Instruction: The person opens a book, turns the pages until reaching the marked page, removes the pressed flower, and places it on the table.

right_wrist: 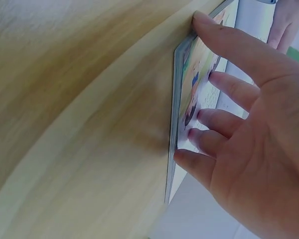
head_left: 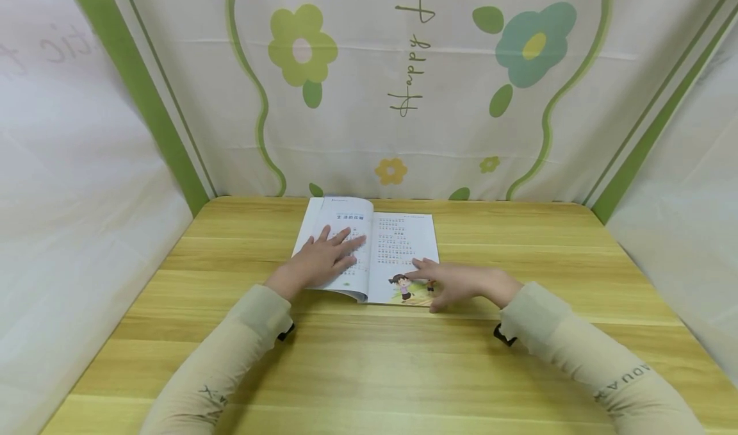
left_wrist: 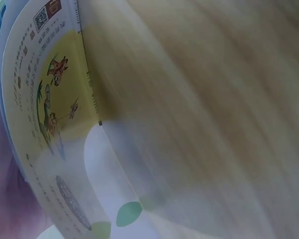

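Observation:
An open children's book (head_left: 398, 243) with printed text and a cartoon girl lies on the wooden table (head_left: 369, 358), toward its far middle. My left hand (head_left: 323, 259) lies flat on the left page, fingers spread and straight. My right hand (head_left: 455, 282) rests on the lower right corner of the right page, fingers extended, thumb at the near edge. In the right wrist view the right hand's fingers (right_wrist: 224, 84) touch the page surface and the thumb (right_wrist: 197, 164) sits at the book's edge (right_wrist: 175, 114). The left wrist view shows the book's cover (left_wrist: 50, 124) from close up, blurred.
A white cloth backdrop (head_left: 403, 82) with flowers and green stripes stands behind the table, and white cloth walls close in on both sides. Bare wood stretches around the book and toward me.

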The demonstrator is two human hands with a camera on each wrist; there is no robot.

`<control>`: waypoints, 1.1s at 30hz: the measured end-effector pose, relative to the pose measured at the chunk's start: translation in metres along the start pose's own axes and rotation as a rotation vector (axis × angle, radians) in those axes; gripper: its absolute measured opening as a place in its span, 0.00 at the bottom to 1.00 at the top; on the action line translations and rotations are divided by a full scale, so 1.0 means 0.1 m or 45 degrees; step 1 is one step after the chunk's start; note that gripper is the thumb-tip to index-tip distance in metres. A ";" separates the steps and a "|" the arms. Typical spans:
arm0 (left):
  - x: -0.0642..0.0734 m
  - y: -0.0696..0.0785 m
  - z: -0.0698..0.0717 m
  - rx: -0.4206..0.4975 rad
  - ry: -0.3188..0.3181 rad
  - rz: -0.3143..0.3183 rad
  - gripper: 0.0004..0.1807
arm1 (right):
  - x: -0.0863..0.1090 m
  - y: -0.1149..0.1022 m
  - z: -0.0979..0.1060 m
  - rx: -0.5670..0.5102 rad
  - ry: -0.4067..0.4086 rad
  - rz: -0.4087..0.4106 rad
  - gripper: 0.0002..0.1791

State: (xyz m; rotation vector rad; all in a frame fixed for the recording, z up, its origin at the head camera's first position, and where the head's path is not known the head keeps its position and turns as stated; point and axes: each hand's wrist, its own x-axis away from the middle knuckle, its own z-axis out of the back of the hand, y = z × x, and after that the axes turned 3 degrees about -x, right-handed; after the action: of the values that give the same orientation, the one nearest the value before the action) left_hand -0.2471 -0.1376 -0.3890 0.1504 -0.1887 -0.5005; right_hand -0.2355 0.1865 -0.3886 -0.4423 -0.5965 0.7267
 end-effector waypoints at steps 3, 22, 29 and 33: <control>0.00 -0.01 -0.02 -0.018 -0.002 -0.021 0.30 | 0.00 0.01 0.01 -0.006 -0.003 0.004 0.42; 0.05 -0.01 -0.01 -0.025 -0.012 -0.044 0.40 | 0.00 0.06 0.03 0.005 -0.027 0.033 0.42; 0.06 -0.06 -0.01 0.005 -0.083 -0.115 0.33 | 0.01 0.08 0.06 -0.013 -0.049 0.039 0.43; 0.05 -0.09 -0.02 0.040 -0.110 -0.109 0.33 | 0.01 0.09 0.09 -0.032 -0.068 0.017 0.41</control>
State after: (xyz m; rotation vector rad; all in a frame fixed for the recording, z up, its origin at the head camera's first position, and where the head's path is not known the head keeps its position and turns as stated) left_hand -0.2463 -0.1479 -0.3920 0.1680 -0.2753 -0.5901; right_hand -0.2449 0.1944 -0.3864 -0.4520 -0.6536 0.7464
